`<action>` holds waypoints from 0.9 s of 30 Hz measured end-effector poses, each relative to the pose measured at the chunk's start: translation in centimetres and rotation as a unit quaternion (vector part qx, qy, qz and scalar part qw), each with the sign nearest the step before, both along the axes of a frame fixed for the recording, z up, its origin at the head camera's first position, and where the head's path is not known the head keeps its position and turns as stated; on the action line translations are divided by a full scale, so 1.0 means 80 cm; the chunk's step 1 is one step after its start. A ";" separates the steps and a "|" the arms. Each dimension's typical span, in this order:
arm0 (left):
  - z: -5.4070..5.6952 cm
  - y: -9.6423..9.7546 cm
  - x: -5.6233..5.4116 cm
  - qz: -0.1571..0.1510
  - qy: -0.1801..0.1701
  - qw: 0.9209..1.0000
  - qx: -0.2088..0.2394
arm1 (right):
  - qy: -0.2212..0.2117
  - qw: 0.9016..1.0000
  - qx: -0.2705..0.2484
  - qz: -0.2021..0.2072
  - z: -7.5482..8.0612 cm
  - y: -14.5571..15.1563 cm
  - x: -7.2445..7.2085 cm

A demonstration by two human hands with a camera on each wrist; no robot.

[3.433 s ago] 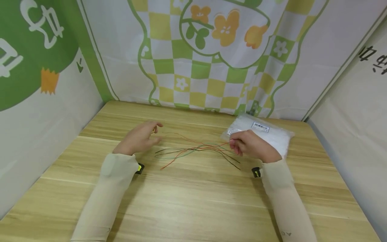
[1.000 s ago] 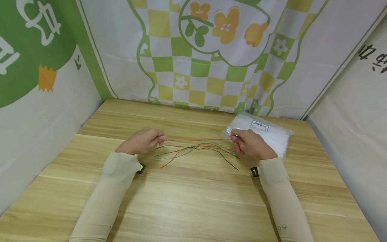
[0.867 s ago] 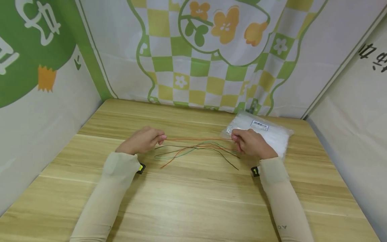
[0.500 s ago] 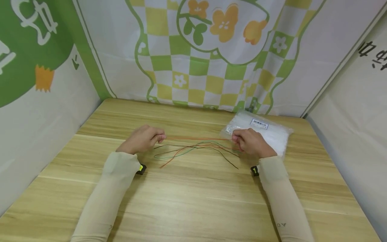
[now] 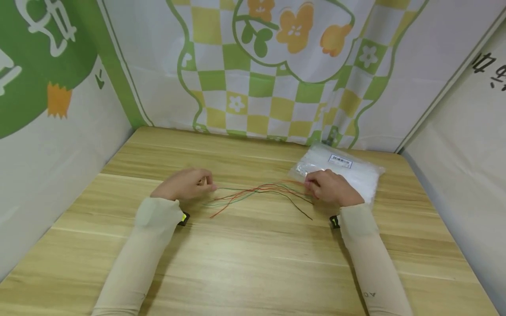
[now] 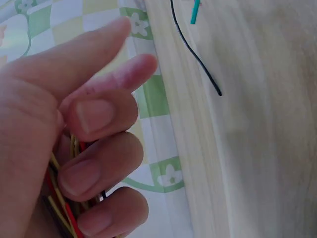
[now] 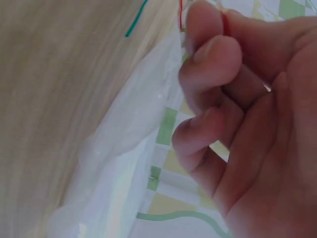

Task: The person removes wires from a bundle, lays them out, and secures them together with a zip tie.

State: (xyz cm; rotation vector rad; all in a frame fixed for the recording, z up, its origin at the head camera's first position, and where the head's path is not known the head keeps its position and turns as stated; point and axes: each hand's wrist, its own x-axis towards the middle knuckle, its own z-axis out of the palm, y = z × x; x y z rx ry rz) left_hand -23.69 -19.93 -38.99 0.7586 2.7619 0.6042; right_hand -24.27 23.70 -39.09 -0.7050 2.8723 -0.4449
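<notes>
In the head view, the wooden table (image 5: pixel 253 272) is evenly lit, and a pale sheen is spread over it toward 6 o'clock. Soft shadows are cast at the left sleeve's (image 5: pixel 128 259) 3 o'clock side and the right sleeve's (image 5: pixel 375 259) 9 o'clock side. The side walls (image 5: pixel 79 123) are splayed outward by wide-angle distortion. The thin wires (image 5: pixel 257 189) are rendered faintly toward 9 o'clock. In the wrist views, the left hand (image 6: pixel 94 119) and right hand (image 7: pixel 252 129) are dimmer and softly focused; glare is caught by the plastic bag (image 7: pixel 129 124) at 7 o'clock.
</notes>
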 end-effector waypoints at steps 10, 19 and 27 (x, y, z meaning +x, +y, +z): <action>0.004 0.024 0.006 -0.028 0.028 0.999 0.006 | -0.020 0.999 -0.018 -0.027 0.014 -0.006 0.012; 0.002 0.053 0.014 -0.058 0.046 0.997 0.027 | 0.041 0.991 -0.103 0.079 0.025 -0.053 0.027; 0.007 0.084 0.027 -0.091 0.037 0.993 0.061 | 0.072 0.980 -0.124 0.141 0.032 -0.100 0.046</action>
